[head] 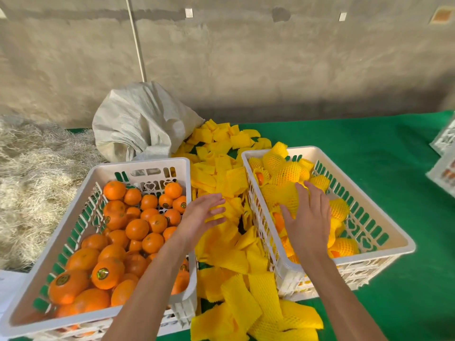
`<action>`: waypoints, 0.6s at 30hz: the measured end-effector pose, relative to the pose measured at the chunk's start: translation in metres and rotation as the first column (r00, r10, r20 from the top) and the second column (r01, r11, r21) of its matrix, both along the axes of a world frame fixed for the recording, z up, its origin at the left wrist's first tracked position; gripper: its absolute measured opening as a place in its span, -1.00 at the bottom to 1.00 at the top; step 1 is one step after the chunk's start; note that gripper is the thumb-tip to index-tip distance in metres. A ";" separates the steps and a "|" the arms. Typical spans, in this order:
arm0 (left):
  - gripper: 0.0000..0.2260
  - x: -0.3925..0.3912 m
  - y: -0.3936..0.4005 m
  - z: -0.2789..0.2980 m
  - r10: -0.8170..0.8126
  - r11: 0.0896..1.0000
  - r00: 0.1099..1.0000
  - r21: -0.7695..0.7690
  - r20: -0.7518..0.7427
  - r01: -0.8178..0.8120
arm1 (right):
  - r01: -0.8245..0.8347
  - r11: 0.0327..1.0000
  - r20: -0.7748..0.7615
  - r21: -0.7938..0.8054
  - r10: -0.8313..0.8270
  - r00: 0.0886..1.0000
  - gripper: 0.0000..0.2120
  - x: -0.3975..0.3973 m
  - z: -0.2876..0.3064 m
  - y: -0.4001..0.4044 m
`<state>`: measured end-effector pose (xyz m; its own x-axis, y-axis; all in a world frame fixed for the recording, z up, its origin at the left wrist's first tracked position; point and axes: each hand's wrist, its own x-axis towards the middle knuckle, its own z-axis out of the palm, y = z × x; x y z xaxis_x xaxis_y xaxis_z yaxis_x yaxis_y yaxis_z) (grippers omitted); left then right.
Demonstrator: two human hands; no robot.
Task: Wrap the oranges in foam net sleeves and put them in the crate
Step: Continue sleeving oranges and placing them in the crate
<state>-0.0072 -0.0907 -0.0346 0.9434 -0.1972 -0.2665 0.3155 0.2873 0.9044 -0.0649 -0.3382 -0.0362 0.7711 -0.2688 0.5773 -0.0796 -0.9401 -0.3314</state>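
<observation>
- Left crate (73, 232), at 8 o'clock: white slotted plastic, heaped with bare oranges (137, 228), several bearing round stickers.
- Right crate (384, 225), at 3 o'clock: holds oranges already cased in yellow netting; wrapped oranges (285, 173) lie at mixed angles, their open sleeve ends pointing various ways.
- Foam net sleeves (234, 257): loose flat pieces strewn on the green table (369, 143) between the two crates, from 12 to 6 o'clock; long axes scattered, with no common heading.
- Left hand (202, 217): fingers straight and slightly spread, over the sleeve pile just beside the left crate's rim; it holds nothing, and contact with the foam cannot be told.
- Right hand (307, 217): fingers extended, palm down, resting on a wrapped orange inside the right crate; nothing is pinched.
- Handling, as a judgement: sleeves are very light, soft and stretchy, best pinched at an open end and widened; oranges are firm, fairly heavy and smooth, best cupped round the middle.
- Sack (142, 124), at 11 o'clock: white woven, slumped behind the sleeves.
</observation>
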 end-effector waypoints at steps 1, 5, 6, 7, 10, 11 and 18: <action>-0.64 0.004 0.005 0.000 0.014 1.000 1.000 0.023 0.013 -0.014 | 0.010 1.000 -0.016 -0.014 -0.010 1.000 -0.45 0.002 -0.001 -0.004; -0.81 0.014 0.025 -0.003 0.116 0.983 0.987 0.129 0.110 -0.130 | -0.064 0.997 -0.021 -0.040 0.063 0.998 -0.59 0.006 -0.004 0.002; -0.83 0.015 0.030 -0.005 0.144 0.971 0.981 0.170 0.132 -0.166 | -0.101 0.994 -0.026 -0.050 0.099 0.995 -0.61 0.006 -0.005 0.008; -0.83 0.014 0.035 -0.008 0.163 0.958 0.975 0.210 0.151 -0.193 | -0.145 0.987 -0.034 -0.067 0.143 0.989 -0.64 0.006 -0.007 0.014; -0.81 0.010 0.051 -0.016 0.159 0.912 0.960 0.339 0.232 -0.233 | -0.288 0.952 -0.110 -0.107 0.276 0.955 -0.70 0.006 -0.019 0.037; -0.81 0.009 0.057 -0.018 0.152 0.880 0.949 0.399 0.277 -0.257 | -0.322 0.940 -0.146 -0.117 0.304 0.941 -0.71 0.006 -0.024 0.044; -0.66 0.005 0.102 -0.055 -0.293 0.298 0.948 0.931 -0.123 0.212 | -0.550 0.835 -0.507 -0.009 0.471 0.722 -0.44 0.017 -0.069 0.086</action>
